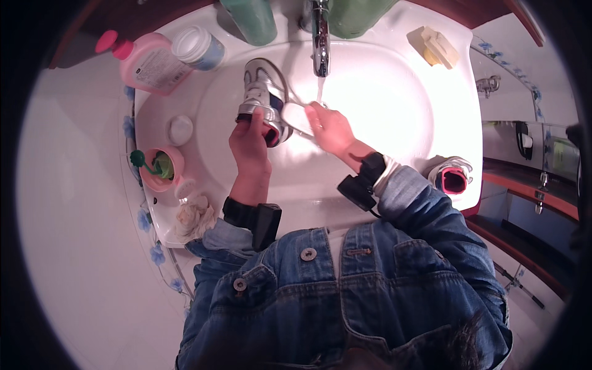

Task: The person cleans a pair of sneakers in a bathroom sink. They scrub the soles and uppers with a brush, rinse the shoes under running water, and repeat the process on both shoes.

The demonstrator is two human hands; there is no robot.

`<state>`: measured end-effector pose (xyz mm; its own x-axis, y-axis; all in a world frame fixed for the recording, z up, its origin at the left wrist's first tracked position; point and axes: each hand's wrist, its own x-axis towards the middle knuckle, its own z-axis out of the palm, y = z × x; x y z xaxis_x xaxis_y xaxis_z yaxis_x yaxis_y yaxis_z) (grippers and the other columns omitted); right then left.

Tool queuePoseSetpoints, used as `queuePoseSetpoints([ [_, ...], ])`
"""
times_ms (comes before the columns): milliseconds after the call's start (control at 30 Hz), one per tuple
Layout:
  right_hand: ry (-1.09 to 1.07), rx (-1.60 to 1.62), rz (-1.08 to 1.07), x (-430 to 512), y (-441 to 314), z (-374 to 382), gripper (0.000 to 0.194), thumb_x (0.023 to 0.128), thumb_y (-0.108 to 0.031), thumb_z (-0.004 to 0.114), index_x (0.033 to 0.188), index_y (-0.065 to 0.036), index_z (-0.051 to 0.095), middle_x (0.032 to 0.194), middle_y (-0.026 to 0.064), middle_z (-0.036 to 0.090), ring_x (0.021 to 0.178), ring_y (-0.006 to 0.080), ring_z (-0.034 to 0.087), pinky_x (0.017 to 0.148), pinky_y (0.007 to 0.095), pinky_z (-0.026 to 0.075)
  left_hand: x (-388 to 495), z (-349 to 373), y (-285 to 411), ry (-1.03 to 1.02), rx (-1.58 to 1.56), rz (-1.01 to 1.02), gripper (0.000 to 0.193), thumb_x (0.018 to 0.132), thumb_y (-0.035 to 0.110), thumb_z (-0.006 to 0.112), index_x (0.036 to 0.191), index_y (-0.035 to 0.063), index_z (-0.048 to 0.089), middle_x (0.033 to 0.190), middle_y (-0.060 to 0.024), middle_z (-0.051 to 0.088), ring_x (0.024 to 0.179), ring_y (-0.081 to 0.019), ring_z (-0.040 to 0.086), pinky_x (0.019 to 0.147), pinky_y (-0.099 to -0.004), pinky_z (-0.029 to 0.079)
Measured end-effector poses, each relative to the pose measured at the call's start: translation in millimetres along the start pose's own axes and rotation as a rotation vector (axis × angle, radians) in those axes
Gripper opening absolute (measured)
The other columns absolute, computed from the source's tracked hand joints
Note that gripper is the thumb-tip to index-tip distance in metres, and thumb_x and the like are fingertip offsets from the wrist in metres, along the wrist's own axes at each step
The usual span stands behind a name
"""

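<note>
My left hand (pixel 250 143) grips a small white sneaker (pixel 259 92) by its ankle end, with the thumb over the silver strap. The shoe has dark blue side panels and a red lining; its toe points away from me over the basin. In my right hand (pixel 332 127) is a flat white object with a rounded end (pixel 296 116), close against the shoe's side. Whether it is a brush or an insole I cannot tell. A thin stream of water falls from the chrome faucet (pixel 321 46) at my right fingers. A second sneaker (pixel 451 175) with red lining stands on the sink's right rim.
Along the left rim of the white sink (pixel 296 189) stand a pink pump bottle (pixel 155 64), a white-and-blue tub (pixel 199 48), a round white lid (pixel 180 130), a pink container (pixel 162 178) and a crumpled cloth (pixel 194 218). Green containers (pixel 254 21) flank the faucet. Soap (pixel 439 48) lies back right.
</note>
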<state>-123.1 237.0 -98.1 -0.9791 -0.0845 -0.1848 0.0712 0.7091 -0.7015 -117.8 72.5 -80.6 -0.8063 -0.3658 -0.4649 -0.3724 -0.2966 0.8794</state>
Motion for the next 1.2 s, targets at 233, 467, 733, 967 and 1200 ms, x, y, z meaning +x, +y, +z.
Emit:
queuePoseSetpoints([
  [233,0.062,0.112,-0.323,-2,2,-2,0.035,0.1,-0.035,0.034,0.1,-0.007,0.056,0.078,0.0233,0.062,0.075,0.0431,0.06,0.065,0.0511,0.048,-3,2,5,-0.142,-0.021,0.092,0.022,0.092,0.019,0.063,0.079,0.0016,0.06,0.067,0.0013,0.056,0.059,-0.0062,0.05,0.055,-0.0221,0.041],
  [467,0.078,0.067,-0.209,-6,3,3,0.038,0.1,-0.037,0.033,0.103,-0.008,0.056,0.078,0.0219,0.063,0.074,0.0433,0.061,0.068,0.0509,0.048,0,-3,5,-0.167,-0.056,0.127,0.017,0.09,0.017,0.065,0.085,0.0011,0.062,0.07,0.0016,0.056,0.058,-0.0067,0.049,0.053,-0.0216,0.04],
  [733,-0.026,0.007,0.219,3,45,-1,0.042,0.1,-0.041,0.034,0.098,-0.009,0.06,0.087,0.0206,0.066,0.084,0.0386,0.062,0.076,0.0457,0.047,4,-5,14,-0.129,-0.29,0.214,0.026,0.091,0.018,0.064,0.107,-0.0027,0.061,0.097,-0.0031,0.063,0.085,-0.0099,0.059,0.076,-0.0241,0.047],
  [967,-0.052,0.681,0.355,19,44,-6,0.039,0.099,-0.039,0.045,0.094,-0.003,0.057,0.073,0.0038,0.056,0.068,0.0128,0.05,0.069,0.028,0.045,6,-6,9,-0.162,-0.3,0.087,0.025,0.088,0.016,0.067,0.106,-0.0004,0.061,0.099,-0.0026,0.062,0.089,-0.0096,0.058,0.078,-0.0239,0.045],
  [1200,-0.019,0.373,-0.225,-10,-19,7,0.051,0.097,-0.031,0.05,0.142,-0.012,0.035,0.09,0.0217,0.063,0.086,0.0387,0.061,0.082,0.0421,0.046,1,-3,0,-0.164,-0.259,0.082,0.018,0.084,0.01,0.07,0.098,0.0,0.063,0.089,-0.0025,0.064,0.077,-0.0101,0.058,0.071,-0.0237,0.045],
])
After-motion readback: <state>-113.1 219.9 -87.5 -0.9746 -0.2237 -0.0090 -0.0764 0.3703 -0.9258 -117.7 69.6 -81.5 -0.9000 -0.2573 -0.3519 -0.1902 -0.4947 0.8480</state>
